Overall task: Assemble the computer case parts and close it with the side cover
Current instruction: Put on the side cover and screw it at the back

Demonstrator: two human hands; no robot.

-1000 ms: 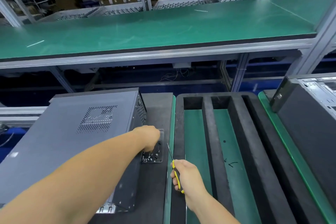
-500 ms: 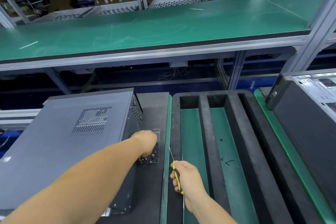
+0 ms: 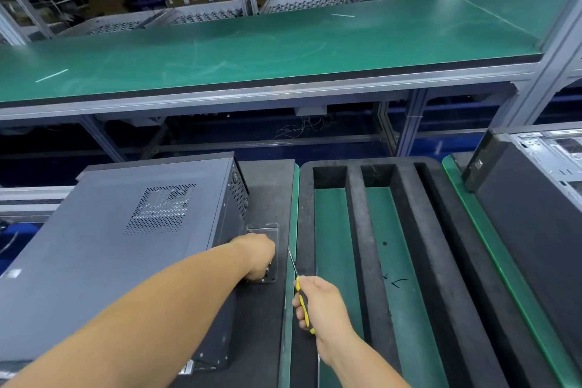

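Gripping a yellow-and-black-handled screwdriver (image 3: pixel 301 299), right hand (image 3: pixel 318 305) hovers beside one closed dark grey metal computer case (image 3: pixel 119 249) lying at left; left hand (image 3: pixel 259 257) dips, fingers hidden, into one small clear screw tray (image 3: pixel 273 231) beside it, two green slots free rightward

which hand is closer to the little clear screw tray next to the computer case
Left. The left hand reaches into the clear screw tray beside the computer case, covering most of it. The right hand holds a screwdriver, apart from the tray, to its right and nearer the person.
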